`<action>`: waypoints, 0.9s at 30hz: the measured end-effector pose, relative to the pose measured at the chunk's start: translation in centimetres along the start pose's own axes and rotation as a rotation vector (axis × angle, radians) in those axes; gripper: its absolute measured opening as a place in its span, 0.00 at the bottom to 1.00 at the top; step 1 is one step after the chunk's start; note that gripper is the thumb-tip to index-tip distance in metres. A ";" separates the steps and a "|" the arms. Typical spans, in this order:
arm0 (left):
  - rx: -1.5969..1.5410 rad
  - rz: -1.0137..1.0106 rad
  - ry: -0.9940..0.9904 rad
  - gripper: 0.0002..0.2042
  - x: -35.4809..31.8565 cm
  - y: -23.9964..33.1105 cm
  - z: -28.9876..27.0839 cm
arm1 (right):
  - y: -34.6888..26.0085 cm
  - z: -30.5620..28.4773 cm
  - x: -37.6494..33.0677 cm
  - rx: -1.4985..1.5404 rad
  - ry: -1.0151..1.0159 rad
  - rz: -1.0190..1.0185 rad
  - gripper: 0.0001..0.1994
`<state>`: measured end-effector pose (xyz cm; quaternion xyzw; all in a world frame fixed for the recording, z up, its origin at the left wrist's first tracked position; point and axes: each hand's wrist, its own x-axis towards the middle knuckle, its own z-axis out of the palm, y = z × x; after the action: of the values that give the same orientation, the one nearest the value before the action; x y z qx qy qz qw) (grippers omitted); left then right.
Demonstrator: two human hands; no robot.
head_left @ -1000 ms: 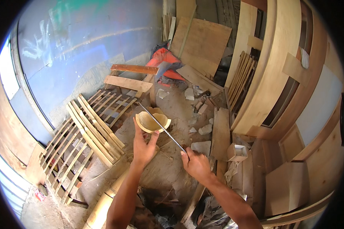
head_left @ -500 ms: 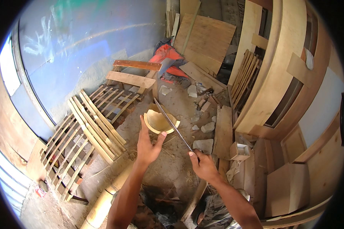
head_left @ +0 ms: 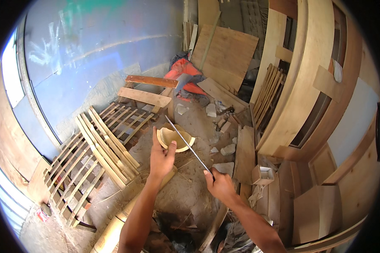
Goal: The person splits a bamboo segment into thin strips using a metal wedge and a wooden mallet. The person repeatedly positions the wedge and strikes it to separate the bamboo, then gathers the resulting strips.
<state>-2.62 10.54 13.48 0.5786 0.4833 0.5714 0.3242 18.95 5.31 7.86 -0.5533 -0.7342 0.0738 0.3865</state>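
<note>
While the left hand [head_left: 162, 160] pinches the tan bowl-shaped piece [head_left: 168, 135] by its side, thumb over the near rim and fingers along the left wall, the right hand [head_left: 221, 185] is curled snugly around the near end of a thin metal tool [head_left: 194, 152]. It slants across the bowl's opening, though honestly can't tell if they're touching. Bowl's up over the dirt floor [head_left: 190, 182], right of a slatted wooden frame [head_left: 89, 197].
</note>
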 end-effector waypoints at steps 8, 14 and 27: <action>0.181 0.217 0.081 0.41 1.1 -2.5 0.8 | -0.3 -0.3 0.6 0.106 0.007 0.044 0.18; 0.257 0.272 0.097 0.42 1.1 -2.5 0.8 | -1.0 -0.4 1.3 0.004 -0.025 0.050 0.18; 0.104 0.218 0.108 0.41 1.7 -2.2 0.7 | -2.2 -0.3 2.9 -0.005 0.020 0.015 0.19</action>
<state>-2.54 12.97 11.93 0.6122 0.4632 0.6077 0.2034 17.26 6.89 10.62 -0.5604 -0.7264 0.0695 0.3918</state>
